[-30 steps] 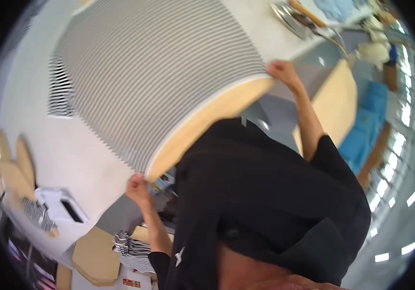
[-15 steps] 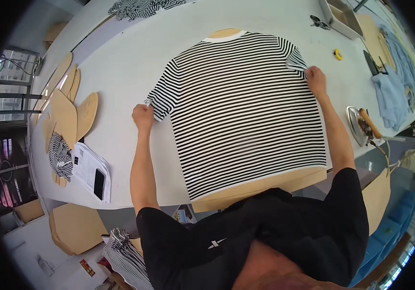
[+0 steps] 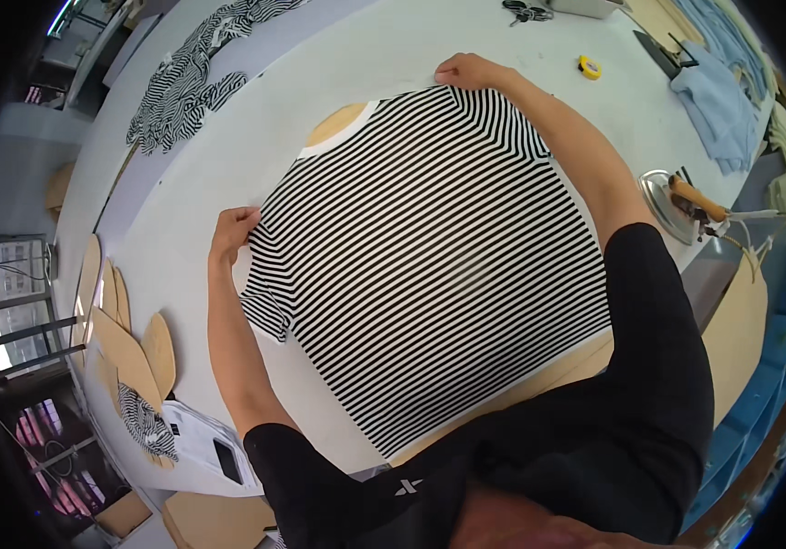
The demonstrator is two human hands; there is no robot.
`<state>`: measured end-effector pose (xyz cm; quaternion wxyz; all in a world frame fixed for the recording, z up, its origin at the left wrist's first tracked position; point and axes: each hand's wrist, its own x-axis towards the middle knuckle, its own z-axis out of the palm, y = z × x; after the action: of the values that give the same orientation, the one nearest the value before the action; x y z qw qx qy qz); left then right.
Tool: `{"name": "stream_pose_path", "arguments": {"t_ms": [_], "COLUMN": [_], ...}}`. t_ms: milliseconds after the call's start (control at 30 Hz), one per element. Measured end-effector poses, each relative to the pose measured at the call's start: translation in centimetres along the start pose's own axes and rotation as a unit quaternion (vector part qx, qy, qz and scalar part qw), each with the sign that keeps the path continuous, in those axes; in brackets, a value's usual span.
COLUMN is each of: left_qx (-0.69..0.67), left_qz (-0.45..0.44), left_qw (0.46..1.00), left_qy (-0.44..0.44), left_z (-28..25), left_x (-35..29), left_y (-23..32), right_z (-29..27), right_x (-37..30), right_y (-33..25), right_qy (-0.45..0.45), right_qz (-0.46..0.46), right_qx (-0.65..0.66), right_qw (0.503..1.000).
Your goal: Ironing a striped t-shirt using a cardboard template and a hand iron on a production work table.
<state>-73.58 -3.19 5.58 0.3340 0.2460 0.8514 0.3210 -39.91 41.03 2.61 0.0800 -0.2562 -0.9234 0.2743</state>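
Observation:
A black-and-white striped T-shirt (image 3: 439,247) lies spread on the white table, its white neckline pointing away and to the left. Tan board (image 3: 336,124) shows through the neck opening and also along the hem. My left hand (image 3: 233,234) pinches the edge of the left shoulder, above the short sleeve (image 3: 267,316). At the far right shoulder, my right hand (image 3: 472,71) has its fingers closed on the fabric. That forearm passes over the outer side of the right sleeve (image 3: 503,123).
An iron (image 3: 672,206) stands at the right, near light-blue garments (image 3: 718,119). Beyond my right hand are a yellow tape measure (image 3: 589,67) and black scissors (image 3: 527,13). More striped fabric (image 3: 178,96) lies far left. Tan boards (image 3: 128,352) and a phone (image 3: 227,460) on papers are near left.
Both hands have shifted from the sleeve cuffs to the shoulders, the right one far inward and away. My view has turned, so the T-shirt now appears tilted to the left.

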Motion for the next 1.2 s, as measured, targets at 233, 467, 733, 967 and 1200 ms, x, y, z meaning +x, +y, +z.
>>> {"name": "stream_pose_path", "arguments": {"t_ms": [233,467,733,967,1200], "left_qx": [-0.008,-0.016,-0.033,0.097,0.163], "left_qz": [-0.089,-0.080,0.070,-0.042,0.322], "left_qw": [0.993,0.996,0.986,0.986,0.918], "left_qy": [-0.083,-0.032,0.149,0.125,0.165], "left_z": [-2.3,-1.4,1.6,-2.1,9.9], "left_x": [1.8,0.9,-9.6,-12.1,-3.4], "left_y": [-1.9,-3.4,-3.9,-9.9,2.3], "right_z": [-1.4,-1.0,-3.1,-6.3,-9.0], "right_x": [3.0,0.4,-7.9,-12.7,-17.1], "right_y": [1.2,1.4,3.8,8.2,7.4], "right_qy": [-0.221,-0.124,0.069,-0.043,0.065], "right_qz": [0.025,0.009,0.038,0.138,0.084], "right_qx": [-0.017,-0.012,-0.076,-0.118,-0.149], "right_qw": [0.975,0.992,0.994,0.982,0.983]}}
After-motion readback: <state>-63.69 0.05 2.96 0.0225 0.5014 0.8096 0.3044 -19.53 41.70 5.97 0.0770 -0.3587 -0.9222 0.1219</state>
